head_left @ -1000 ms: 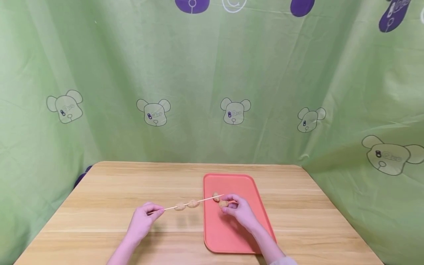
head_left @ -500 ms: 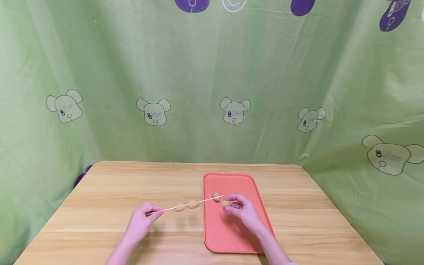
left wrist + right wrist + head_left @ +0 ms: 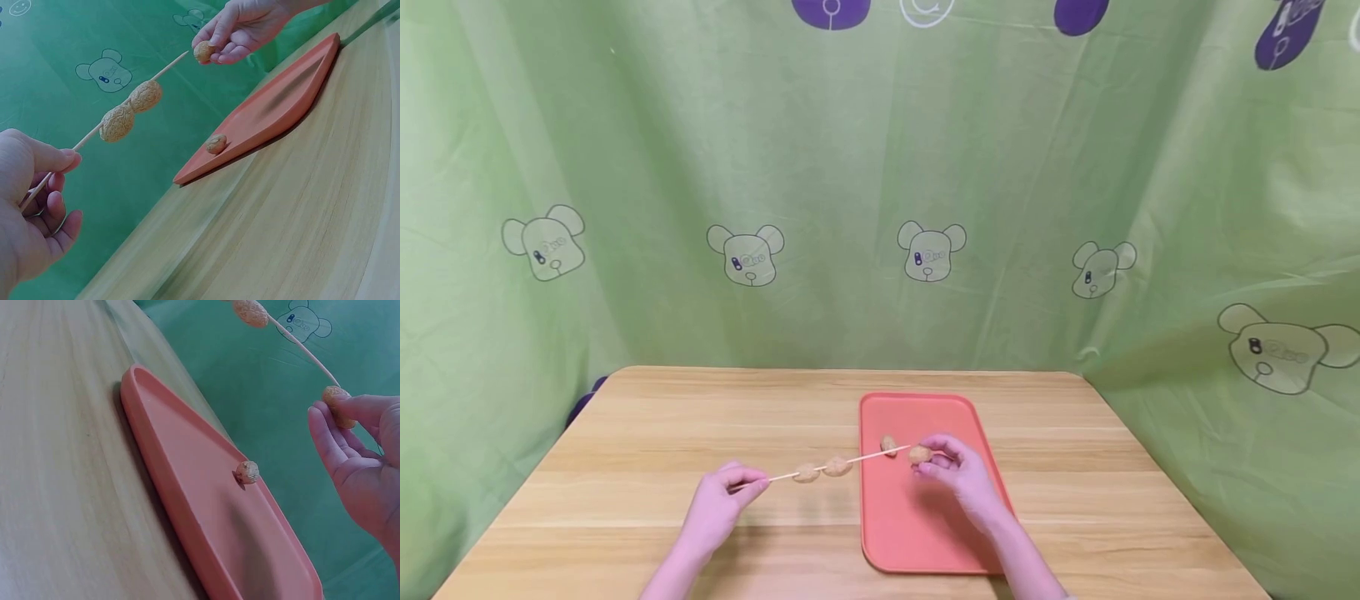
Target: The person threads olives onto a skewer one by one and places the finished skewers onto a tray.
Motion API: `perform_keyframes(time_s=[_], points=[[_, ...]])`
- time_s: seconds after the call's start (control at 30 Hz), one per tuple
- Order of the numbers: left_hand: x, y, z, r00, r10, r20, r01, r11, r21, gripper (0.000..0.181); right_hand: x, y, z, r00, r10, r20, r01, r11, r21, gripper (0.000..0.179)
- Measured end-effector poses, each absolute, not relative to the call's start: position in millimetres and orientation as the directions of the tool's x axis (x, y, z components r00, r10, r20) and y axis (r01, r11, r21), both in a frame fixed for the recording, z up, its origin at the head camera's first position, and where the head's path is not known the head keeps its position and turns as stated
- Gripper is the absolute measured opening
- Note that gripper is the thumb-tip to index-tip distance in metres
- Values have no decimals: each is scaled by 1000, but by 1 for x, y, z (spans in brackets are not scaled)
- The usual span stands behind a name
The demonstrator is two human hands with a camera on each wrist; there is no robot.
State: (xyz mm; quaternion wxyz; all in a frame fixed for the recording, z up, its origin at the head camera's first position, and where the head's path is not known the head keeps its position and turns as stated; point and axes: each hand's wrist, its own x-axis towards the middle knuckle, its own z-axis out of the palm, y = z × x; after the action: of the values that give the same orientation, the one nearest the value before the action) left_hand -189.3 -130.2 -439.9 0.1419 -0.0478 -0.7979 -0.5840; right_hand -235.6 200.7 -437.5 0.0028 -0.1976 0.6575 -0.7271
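Observation:
My left hand (image 3: pixel 717 500) pinches a thin wooden skewer (image 3: pixel 872 456) near its blunt end, thumb on top. Two tan, wrinkled food balls (image 3: pixel 131 111) are threaded side by side around its middle. The skewer slants up to the right, its pointed tip bare. Over the tray, my right hand (image 3: pixel 964 475) pinches a third such ball (image 3: pixel 203 52) between thumb and fingers. In the left wrist view a small gap shows between the tip and this ball. Another tan ball (image 3: pixel 247 472) lies in the red tray (image 3: pixel 898 533), close to its left rim.
The tray lies lengthwise on the right half of a light wooden table (image 3: pixel 737 408). A green curtain (image 3: pixel 842 317) with bear-head prints hangs behind the table and along its sides.
My right hand has shifted slightly right and away with its ball, which has gone from below the skewer's tip to just beyond it. The tip has dipped a little; my left hand keeps its grip.

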Motion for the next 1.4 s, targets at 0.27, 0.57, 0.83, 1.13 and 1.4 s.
perform_keyframes(time_s=[0.27, 0.57, 0.83, 1.13, 1.4], points=[[-186, -130, -437, -960, -80, 269, 236, 292, 927, 4, -236, 203, -439, -924, -255, 285, -249, -162, -955, 42], [-186, -131, -438, -973, -87, 214, 182, 283, 942, 5, -236, 203, -437, -936, -243, 253, -218, -163, -962, 43], [-186, -132, -438, -970, -79, 232, 199, 296, 934, 5, -236, 202, -436, -959, -178, 222, -197, -149, -969, 41], [-185, -132, -439, -968, -78, 239, 209, 283, 936, 6, -234, 200, -433, -948, -182, 261, -232, -166, -958, 36], [-183, -135, -434, -958, -94, 270, 226, 329, 917, 6, -230, 197, -424, -917, -196, 346, -318, -163, -934, 38]])
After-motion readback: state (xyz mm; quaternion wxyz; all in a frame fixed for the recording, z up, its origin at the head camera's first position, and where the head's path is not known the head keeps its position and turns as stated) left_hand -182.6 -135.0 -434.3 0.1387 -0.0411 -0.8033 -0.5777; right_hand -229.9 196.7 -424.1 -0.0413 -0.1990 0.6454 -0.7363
